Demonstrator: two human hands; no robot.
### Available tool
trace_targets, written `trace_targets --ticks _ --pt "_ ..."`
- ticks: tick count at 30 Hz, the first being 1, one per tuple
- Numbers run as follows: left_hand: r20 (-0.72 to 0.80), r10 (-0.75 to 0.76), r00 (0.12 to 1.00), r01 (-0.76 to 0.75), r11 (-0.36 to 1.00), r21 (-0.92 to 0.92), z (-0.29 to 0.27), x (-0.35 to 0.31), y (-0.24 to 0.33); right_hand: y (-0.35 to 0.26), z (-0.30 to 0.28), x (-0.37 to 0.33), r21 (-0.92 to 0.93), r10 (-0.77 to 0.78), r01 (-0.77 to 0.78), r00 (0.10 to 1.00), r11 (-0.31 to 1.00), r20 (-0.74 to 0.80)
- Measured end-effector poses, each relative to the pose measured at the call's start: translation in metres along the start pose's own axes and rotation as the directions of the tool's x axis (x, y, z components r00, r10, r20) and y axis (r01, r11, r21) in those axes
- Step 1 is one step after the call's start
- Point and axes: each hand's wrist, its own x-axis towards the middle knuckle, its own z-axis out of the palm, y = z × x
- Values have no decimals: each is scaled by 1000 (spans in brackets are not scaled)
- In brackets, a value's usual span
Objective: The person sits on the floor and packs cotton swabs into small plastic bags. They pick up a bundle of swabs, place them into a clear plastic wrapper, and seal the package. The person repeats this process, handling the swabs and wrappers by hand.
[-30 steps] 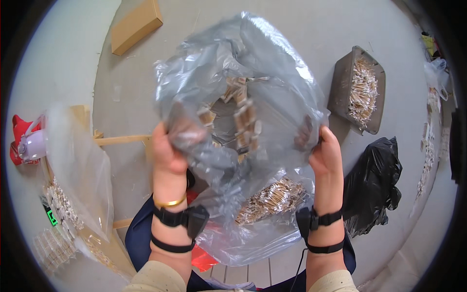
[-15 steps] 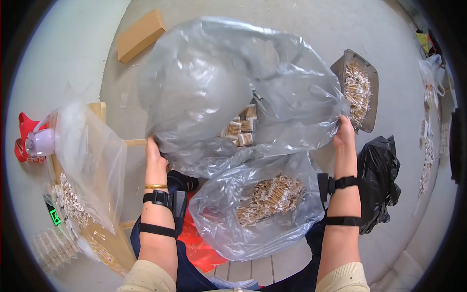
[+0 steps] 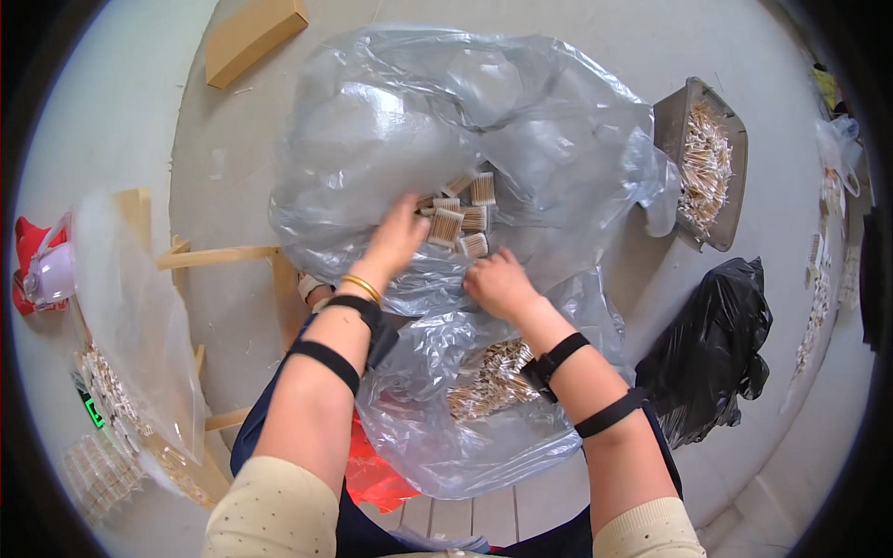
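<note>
A large clear plastic bag (image 3: 372, 121) lies spread out in front of me with its mouth open. Inside it is a small heap of bundled cotton swabs (image 3: 445, 227) in rectangular packs. My left hand (image 3: 398, 239), slightly blurred, reaches to the left side of the heap with its fingers stretched out. At the near right edge of the packs is my right hand (image 3: 502, 284), fingers bent but apart, with nothing visible in them. Closer to me, a second clear bag (image 3: 437, 456) holds loose cotton swabs (image 3: 491, 381), partly covered by my right forearm.
A grey bin (image 3: 741, 177) of loose swabs stands at the far right, above a black plastic bag (image 3: 712, 349). On the left are a wooden frame (image 3: 223, 258), a clear plastic sheet (image 3: 139, 316) and a lilac bottle (image 3: 51, 275). A cardboard box (image 3: 256, 39) lies far left.
Both hands have let go of the large bag's sides and moved inward to the swab packs. The bag has sunk flatter, and the view has shifted slightly.
</note>
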Motion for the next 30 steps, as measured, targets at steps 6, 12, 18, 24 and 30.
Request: trace_targets --ticks 6,12,18,24,30 --pt "-47 -793 607 745 589 -313 -41 -5 -124 22 30 21 512 104 -184 978 839 181" --pt "13 -331 944 323 910 -261 24 5 -70 60 61 97 764 520 -275 849 584 -91" --pt "53 -562 825 548 775 -314 85 12 -87 45 78 124 629 570 -385 814 675 -114" --pt "335 -566 753 651 568 -504 89 26 -87 52 97 135 841 542 -268 840 469 -35" --pt "614 -408 676 711 145 -688 18 11 -38 23 19 108 967 233 -133 955 -216 183"
